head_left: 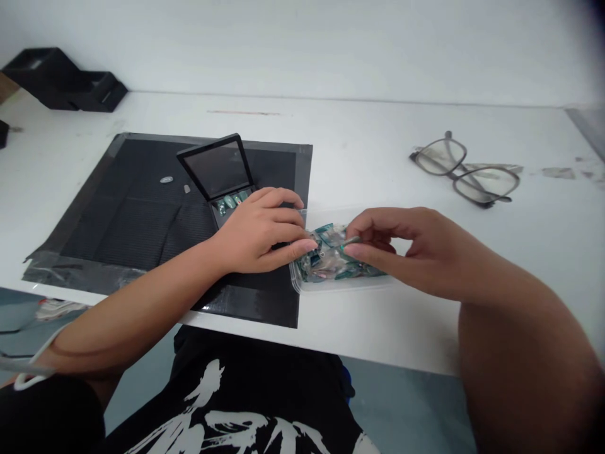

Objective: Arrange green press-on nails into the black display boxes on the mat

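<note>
My left hand (271,230) rests palm down, fingers apart, across the left end of a clear plastic container (297,280). Its thumb touches some of the pieces inside. Teal and clear press-on nails (331,268), jumbled together, fill this container. My right hand (416,249) reaches in from the right, thumb and index finger pinched on a green press-on nail (350,241). A black display box (215,167) with a see-through lid stands open behind my left hand. Several green decorated nails (230,201) lie in a row inside it; my left hand hides the rest of the box.
The black ribbed mat (127,208) is taped to the white table (359,334). Two small pale pieces (166,180) lie on the mat. Eyeglasses (463,169) sit at the right rear. A black stepped holder (70,82) stands at the back left, by the wall.
</note>
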Tool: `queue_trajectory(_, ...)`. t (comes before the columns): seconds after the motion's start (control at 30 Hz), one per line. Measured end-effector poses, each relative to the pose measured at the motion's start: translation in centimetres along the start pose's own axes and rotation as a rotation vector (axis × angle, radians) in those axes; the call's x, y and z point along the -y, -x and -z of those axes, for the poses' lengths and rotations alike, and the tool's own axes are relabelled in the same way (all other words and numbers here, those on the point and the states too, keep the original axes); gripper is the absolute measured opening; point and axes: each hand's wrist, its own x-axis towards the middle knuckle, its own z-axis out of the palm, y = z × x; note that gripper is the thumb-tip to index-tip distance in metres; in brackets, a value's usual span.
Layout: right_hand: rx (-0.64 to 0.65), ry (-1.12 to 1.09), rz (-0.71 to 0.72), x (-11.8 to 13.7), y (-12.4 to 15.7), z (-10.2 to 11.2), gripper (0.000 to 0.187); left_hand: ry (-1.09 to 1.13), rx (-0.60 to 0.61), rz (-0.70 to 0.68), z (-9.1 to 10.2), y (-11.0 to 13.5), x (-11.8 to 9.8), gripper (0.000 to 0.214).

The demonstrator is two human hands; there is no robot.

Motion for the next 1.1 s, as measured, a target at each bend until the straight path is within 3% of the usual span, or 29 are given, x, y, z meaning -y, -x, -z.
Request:
queue_trajectory(0.1,-0.054,-0.185,0.079,0.1,0.1,0.1,0.015,-0.023,-0.069,-0.033,0.0,0.0,0.0,0.022)
queue_trajectory(0.2,-0.119,-0.419,0.214,-0.1,0.1,-0.2,0.008,-0.029,-0.217,-0.099,0.1,-0.1,-0.1,0.018)
queue_trajectory(0.33,-0.131,-0.592,0.372,0.1,0.2,-0.3,0.013,-0.007,-0.336,-0.193,0.2,-0.3,-0.5,0.013)
queue_trajectory(0.47,-0.103,-0.603,0.434,0.4,0.3,-0.3,0.011,-0.008,-0.364,-0.256,0.1,-0.5,-0.7,0.014)
queue_trajectory(0.67,-0.066,-0.529,0.377,0.2,0.1,-1.0,0.016,0.016,-0.376,-0.259,-0.1,-0.7,-1.4,0.021)
queue_trajectory(0.83,0.017,-0.446,0.381,0.3,-0.3,-1.5,0.024,0.229,-0.498,-0.151,-1.2,-0.8,-2.8,0.025)
queue_trajectory(1.1,0.101,-0.455,0.457,0.4,-0.7,-1.6,0.029,0.432,-0.464,-0.219,-1.7,-0.7,-3.1,0.013)
